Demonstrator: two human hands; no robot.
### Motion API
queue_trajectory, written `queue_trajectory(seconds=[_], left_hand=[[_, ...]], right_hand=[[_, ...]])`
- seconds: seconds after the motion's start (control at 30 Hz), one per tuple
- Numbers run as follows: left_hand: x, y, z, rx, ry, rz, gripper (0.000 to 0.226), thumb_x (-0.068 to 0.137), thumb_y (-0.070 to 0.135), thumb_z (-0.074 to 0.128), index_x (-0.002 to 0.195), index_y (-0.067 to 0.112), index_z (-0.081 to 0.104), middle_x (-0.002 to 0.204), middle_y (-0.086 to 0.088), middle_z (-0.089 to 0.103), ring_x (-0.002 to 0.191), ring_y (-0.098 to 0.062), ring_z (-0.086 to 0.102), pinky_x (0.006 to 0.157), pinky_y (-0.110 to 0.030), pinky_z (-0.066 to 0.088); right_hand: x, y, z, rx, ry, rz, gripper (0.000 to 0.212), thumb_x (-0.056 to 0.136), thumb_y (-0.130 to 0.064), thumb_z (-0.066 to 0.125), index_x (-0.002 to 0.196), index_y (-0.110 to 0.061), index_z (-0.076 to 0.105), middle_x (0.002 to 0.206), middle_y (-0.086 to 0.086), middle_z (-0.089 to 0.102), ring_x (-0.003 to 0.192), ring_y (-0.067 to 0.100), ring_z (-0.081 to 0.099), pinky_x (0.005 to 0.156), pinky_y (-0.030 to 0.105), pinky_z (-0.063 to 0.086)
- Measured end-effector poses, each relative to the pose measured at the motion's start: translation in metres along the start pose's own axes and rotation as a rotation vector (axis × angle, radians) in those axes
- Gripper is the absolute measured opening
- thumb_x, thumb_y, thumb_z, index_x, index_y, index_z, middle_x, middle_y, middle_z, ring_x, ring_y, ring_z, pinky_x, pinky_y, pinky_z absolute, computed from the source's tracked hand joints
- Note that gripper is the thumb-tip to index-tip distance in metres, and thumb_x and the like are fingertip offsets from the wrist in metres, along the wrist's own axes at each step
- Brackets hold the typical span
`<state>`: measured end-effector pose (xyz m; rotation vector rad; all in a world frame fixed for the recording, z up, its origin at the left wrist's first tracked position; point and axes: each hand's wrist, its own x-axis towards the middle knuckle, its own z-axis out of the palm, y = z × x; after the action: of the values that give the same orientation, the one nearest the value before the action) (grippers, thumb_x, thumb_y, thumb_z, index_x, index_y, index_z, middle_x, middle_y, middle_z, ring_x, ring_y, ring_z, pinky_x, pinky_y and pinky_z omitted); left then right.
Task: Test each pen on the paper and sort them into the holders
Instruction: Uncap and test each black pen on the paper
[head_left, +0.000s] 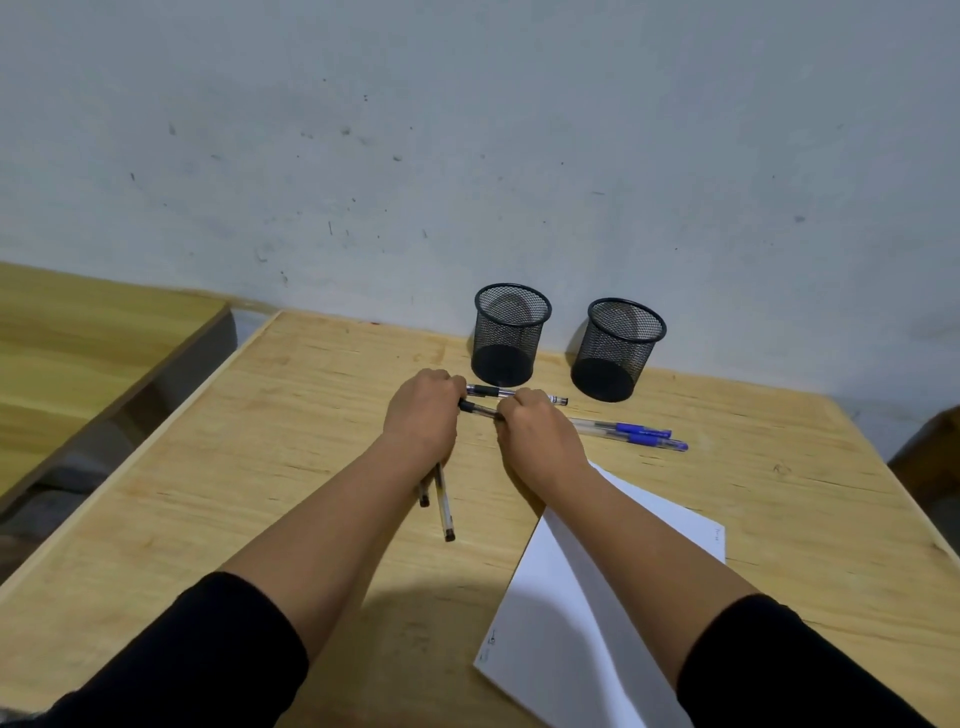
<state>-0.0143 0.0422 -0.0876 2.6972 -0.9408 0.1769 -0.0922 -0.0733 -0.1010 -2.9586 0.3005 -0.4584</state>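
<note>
wooden table (311, 467) | scuffed grey wall (467, 130) | second wooden table (78, 338) left

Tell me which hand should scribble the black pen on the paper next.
Right. The right hand grips one end of the black pen, and the paper lies on its side, under the right forearm. The left hand already holds other pens.

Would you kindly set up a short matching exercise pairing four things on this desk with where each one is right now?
Things:
1. blue pens
2. paper
3. mesh holders
4. black pen

Places:
A. at the back by the wall
B. held between the left hand and right hand
C. under the right forearm
D. lying right of the hands

Pairs: 1-D, 2-C, 3-A, 4-B
</note>
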Motion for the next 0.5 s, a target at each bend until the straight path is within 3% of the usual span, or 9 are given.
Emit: queue_trajectory(seconds=[0.13,0.3,0.4,0.5], left_hand=[[0.000,-0.003,-0.013,-0.048,0.072,0.052,0.020,0.085,0.006,0.056,0.103,0.011,0.057,0.101,-0.010,0.058,0.097,-0.026,0.050,0.069,-0.031,0.036],[-0.009,-0.006,-0.033,-0.205,0.197,0.107,0.013,0.085,0.006,0.057,0.096,0.012,0.060,0.092,-0.008,0.059,0.087,-0.026,0.050,0.071,-0.029,0.030],[-0.024,0.002,-0.037,-0.381,0.198,0.122,0.013,0.085,0.008,0.058,0.096,0.016,0.060,0.091,-0.004,0.057,0.084,-0.018,0.048,0.070,-0.022,0.029],[-0.045,0.022,-0.041,-0.568,0.160,0.153,0.016,0.085,0.009,0.058,0.098,0.018,0.063,0.092,-0.002,0.062,0.083,-0.012,0.052,0.070,-0.008,0.034]], right_hand=[[0.001,0.002,-0.007,0.106,0.050,-0.021,0.020,0.090,-0.012,0.050,0.105,-0.005,0.062,0.103,0.013,0.059,0.096,0.027,0.053,0.072,0.032,0.042],[-0.008,0.004,-0.049,0.502,0.109,0.122,0.013,0.081,-0.015,0.065,0.092,-0.014,0.072,0.092,0.003,0.067,0.083,0.014,0.060,0.078,0.025,0.047],[-0.027,0.010,-0.073,0.948,0.120,0.306,0.008,0.077,-0.012,0.073,0.081,-0.018,0.072,0.073,-0.002,0.068,0.064,0.007,0.060,0.070,0.020,0.050],[-0.049,0.007,-0.083,1.449,0.146,0.449,0.009,0.082,-0.006,0.066,0.082,-0.014,0.069,0.063,-0.002,0.058,0.052,0.007,0.054,0.063,0.020,0.050]])
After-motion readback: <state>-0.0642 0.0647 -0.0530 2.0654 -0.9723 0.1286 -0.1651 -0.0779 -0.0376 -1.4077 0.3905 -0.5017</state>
